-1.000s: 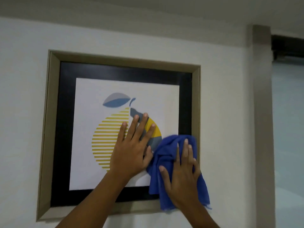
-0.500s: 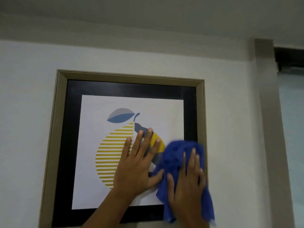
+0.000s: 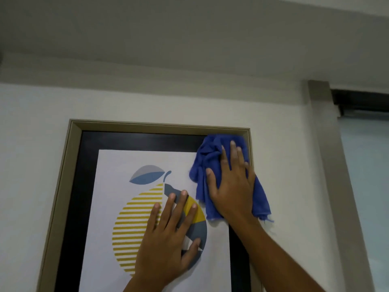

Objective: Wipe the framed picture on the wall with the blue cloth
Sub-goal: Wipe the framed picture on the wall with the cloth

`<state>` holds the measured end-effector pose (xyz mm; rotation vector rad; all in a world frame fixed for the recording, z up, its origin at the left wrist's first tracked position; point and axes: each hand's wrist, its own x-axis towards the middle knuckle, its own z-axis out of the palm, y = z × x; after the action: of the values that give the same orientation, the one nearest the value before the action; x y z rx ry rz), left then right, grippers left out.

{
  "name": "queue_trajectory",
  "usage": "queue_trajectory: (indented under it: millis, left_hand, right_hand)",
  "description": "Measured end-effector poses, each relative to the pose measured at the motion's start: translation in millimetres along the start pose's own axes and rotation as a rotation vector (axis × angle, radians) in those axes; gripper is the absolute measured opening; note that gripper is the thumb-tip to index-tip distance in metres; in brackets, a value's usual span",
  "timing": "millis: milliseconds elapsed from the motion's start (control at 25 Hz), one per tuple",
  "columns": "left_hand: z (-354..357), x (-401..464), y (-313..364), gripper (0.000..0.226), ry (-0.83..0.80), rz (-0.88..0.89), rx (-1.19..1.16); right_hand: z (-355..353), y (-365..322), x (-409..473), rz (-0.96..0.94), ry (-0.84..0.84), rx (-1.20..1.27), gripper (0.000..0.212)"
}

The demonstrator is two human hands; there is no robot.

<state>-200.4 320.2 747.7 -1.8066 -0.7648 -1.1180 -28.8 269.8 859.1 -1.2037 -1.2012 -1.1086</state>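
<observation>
The framed picture [image 3: 69, 186] hangs on a white wall; it has a beige frame, a black mat and a print of a striped yellow and grey fruit. My right hand [image 3: 231, 184] presses the crumpled blue cloth [image 3: 210, 150] flat against the picture's top right corner, over the black mat and the frame's right edge. My left hand [image 3: 168, 239] lies flat with spread fingers on the print, over the fruit, holding nothing. The bottom of the frame is out of view.
A grey-beige vertical post or door jamb [image 3: 328, 165] runs down to the right of the picture. Beyond it is a pale panel [image 3: 366, 186] with a dark rail [image 3: 362, 102] on top. The ceiling meets the wall just above.
My right hand has slid the blue cloth up from the lower right of the picture to its top right corner. The view has tilted upward. My left hand stays on the print.
</observation>
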Motion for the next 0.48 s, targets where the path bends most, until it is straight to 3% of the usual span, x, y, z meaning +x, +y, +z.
queue_trajectory:
  millis: [160, 280, 480]
  left_hand:
    - [-8, -3, 4, 0.069, -0.006, 0.01, -0.019]
    - [-14, -10, 28, 0.073, -0.065, -0.116, -0.078]
    - [-9, -50, 112, 0.065, -0.142, -0.238, -0.373]
  right_hand:
    - [-4, 8, -117, 0.102, -0.032, 0.114, 0.065]
    - [-22, 17, -199, 0.078, -0.118, 0.153, 0.058]
    - [-61, 41, -231, 0.117, -0.297, 0.206, 0.051]
